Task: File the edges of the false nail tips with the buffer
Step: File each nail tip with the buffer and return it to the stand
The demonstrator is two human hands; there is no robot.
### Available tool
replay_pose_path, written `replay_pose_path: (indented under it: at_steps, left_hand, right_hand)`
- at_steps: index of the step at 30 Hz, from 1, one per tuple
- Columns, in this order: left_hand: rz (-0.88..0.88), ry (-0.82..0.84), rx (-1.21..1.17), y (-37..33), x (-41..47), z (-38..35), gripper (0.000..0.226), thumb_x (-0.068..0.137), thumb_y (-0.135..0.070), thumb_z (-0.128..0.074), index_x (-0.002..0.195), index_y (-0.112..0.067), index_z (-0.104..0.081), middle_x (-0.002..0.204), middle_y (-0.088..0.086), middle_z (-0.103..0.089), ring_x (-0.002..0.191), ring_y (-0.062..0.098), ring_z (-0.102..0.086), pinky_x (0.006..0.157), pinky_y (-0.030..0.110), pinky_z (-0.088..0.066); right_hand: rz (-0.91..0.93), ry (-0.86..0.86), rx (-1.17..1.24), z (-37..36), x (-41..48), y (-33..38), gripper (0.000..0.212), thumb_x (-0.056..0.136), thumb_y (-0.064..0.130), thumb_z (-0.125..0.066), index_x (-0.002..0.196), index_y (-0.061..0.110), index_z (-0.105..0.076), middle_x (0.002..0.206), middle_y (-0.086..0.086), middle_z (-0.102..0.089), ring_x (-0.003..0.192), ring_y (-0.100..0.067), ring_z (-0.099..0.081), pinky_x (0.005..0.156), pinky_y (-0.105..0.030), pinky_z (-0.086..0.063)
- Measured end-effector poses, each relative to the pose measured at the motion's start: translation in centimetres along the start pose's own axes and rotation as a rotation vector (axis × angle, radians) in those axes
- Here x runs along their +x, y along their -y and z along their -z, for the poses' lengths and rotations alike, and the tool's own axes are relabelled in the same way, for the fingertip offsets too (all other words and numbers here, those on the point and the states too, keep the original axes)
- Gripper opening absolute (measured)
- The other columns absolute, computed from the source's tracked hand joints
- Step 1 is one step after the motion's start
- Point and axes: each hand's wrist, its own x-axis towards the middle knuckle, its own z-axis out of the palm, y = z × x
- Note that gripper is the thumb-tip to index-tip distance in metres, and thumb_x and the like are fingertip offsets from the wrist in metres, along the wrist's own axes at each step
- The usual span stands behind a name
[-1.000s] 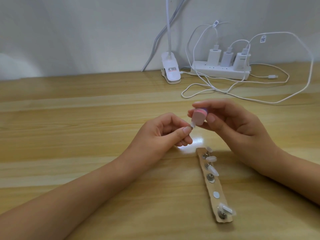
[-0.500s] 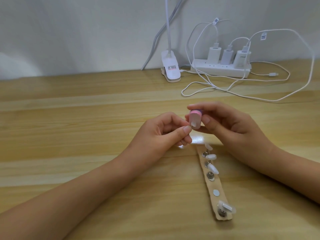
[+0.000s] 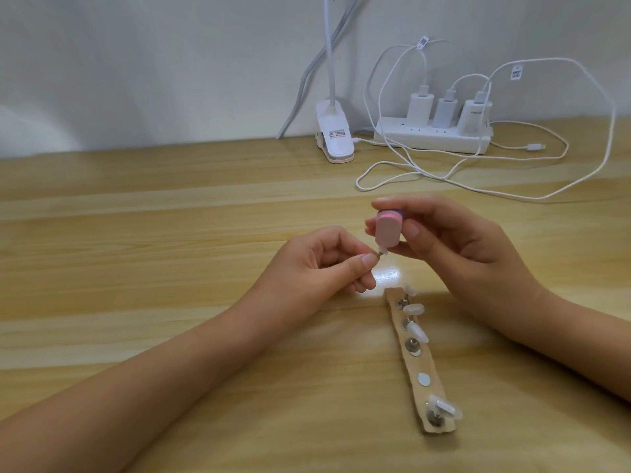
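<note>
My right hand holds a small pink buffer block between thumb and fingers, upright above the table. My left hand pinches a small clear false nail tip on a metal stand, whose tip touches the lower end of the buffer. Below the hands a brown cardboard strip lies on the wooden table. It carries several metal stands, some topped with clear nail tips, and one bare round disc.
At the back stand a white clip lamp base and a white power strip with three chargers. White cables loop over the table behind my right hand. A grey wall rises behind them.
The buffer has shifted slightly up and down against the nail tip between frames. My left hand has stayed nearly in place with the tip.
</note>
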Motion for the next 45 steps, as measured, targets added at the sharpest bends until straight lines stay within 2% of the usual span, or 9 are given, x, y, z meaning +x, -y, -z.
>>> replay_pose_path:
  at_steps: [4, 8, 16, 27, 30, 33, 36, 38, 45]
  left_hand:
    - [-0.007, 0.001, -0.004, -0.10, -0.05, -0.01, 0.003, 0.090, -0.009, -0.063, 0.087, -0.010, -0.065, 0.068, -0.003, -0.070, 0.065, 0.006, -0.063, 0.064, 0.014, -0.049]
    - [-0.016, 0.000, -0.013, -0.16, -0.02, -0.08, 0.002, 0.089, -0.007, -0.062, 0.088, -0.008, -0.063, 0.068, -0.001, -0.070, 0.066, 0.008, -0.064, 0.064, 0.015, -0.050]
    - [-0.007, -0.002, -0.024, -0.19, -0.05, -0.06, 0.007, 0.083, -0.020, -0.065, 0.085, -0.013, -0.064, 0.070, -0.002, -0.070, 0.069, 0.009, -0.065, 0.066, 0.017, -0.051]
    - [-0.012, -0.010, -0.050, -0.23, -0.11, -0.02, 0.003, 0.089, -0.010, -0.063, 0.087, -0.011, -0.063, 0.070, -0.001, -0.070, 0.068, 0.010, -0.064, 0.065, 0.017, -0.050]
    - [-0.016, -0.008, -0.057, -0.25, -0.06, -0.02, 0.001, 0.088, -0.011, -0.063, 0.088, -0.010, -0.063, 0.070, -0.001, -0.070, 0.068, 0.009, -0.064, 0.065, 0.017, -0.050]
    - [-0.013, -0.009, -0.062, -0.25, -0.04, 0.00, 0.001, 0.089, -0.010, -0.063, 0.088, -0.011, -0.063, 0.070, 0.000, -0.070, 0.067, 0.009, -0.063, 0.065, 0.017, -0.050]
    - [-0.016, -0.005, -0.060, -0.26, -0.04, -0.01, 0.001, 0.088, -0.010, -0.063, 0.087, -0.010, -0.062, 0.069, -0.001, -0.070, 0.067, 0.009, -0.064, 0.065, 0.017, -0.051]
    - [-0.017, 0.000, -0.056, -0.28, -0.03, 0.00, 0.004, 0.089, -0.007, -0.062, 0.087, -0.011, -0.063, 0.069, -0.001, -0.070, 0.067, 0.009, -0.064, 0.065, 0.017, -0.051]
    - [-0.006, 0.004, -0.051, -0.29, 0.05, -0.04, 0.004, 0.089, -0.005, -0.062, 0.088, -0.007, -0.063, 0.069, -0.001, -0.070, 0.067, 0.010, -0.064, 0.064, 0.016, -0.051]
  right_hand:
    - [-0.010, -0.027, -0.003, 0.15, 0.11, -0.11, 0.029, 0.097, 0.009, -0.049, 0.122, 0.016, -0.060, 0.112, -0.014, -0.066, 0.112, -0.031, -0.064, 0.093, -0.031, -0.054]
    - [-0.062, 0.039, -0.006, 0.04, 0.16, -0.18, 0.029, 0.095, 0.012, -0.050, 0.121, 0.017, -0.061, 0.108, -0.015, -0.067, 0.112, -0.029, -0.065, 0.096, -0.036, -0.054]
    - [-0.054, 0.008, 0.045, 0.03, 0.06, -0.07, 0.028, 0.095, 0.010, -0.049, 0.121, 0.014, -0.060, 0.108, -0.015, -0.066, 0.111, -0.031, -0.064, 0.093, -0.033, -0.055]
    - [-0.087, 0.007, 0.047, -0.09, 0.14, 0.10, 0.028, 0.093, 0.012, -0.051, 0.119, 0.015, -0.061, 0.106, -0.016, -0.067, 0.109, -0.028, -0.066, 0.091, -0.029, -0.055]
    - [-0.108, 0.013, 0.044, -0.07, 0.22, 0.14, 0.028, 0.092, 0.013, -0.051, 0.118, 0.016, -0.062, 0.103, -0.008, -0.070, 0.108, -0.022, -0.067, 0.090, -0.028, -0.055]
    - [-0.091, 0.007, 0.033, 0.05, 0.24, 0.08, 0.028, 0.093, 0.012, -0.051, 0.119, 0.015, -0.061, 0.107, -0.014, -0.068, 0.109, -0.025, -0.066, 0.091, -0.029, -0.055]
    - [-0.115, 0.029, 0.021, 0.08, 0.24, 0.09, 0.028, 0.092, 0.014, -0.051, 0.118, 0.017, -0.062, 0.105, -0.005, -0.071, 0.107, -0.017, -0.068, 0.089, -0.024, -0.055]
    - [-0.100, 0.029, 0.008, 0.12, 0.20, -0.03, 0.029, 0.094, 0.013, -0.051, 0.120, 0.016, -0.062, 0.108, -0.011, -0.069, 0.109, -0.022, -0.067, 0.090, -0.027, -0.055]
    - [-0.107, 0.038, -0.037, 0.15, 0.21, -0.10, 0.029, 0.094, 0.014, -0.050, 0.120, 0.017, -0.062, 0.105, -0.010, -0.069, 0.109, -0.018, -0.067, 0.091, -0.027, -0.055]
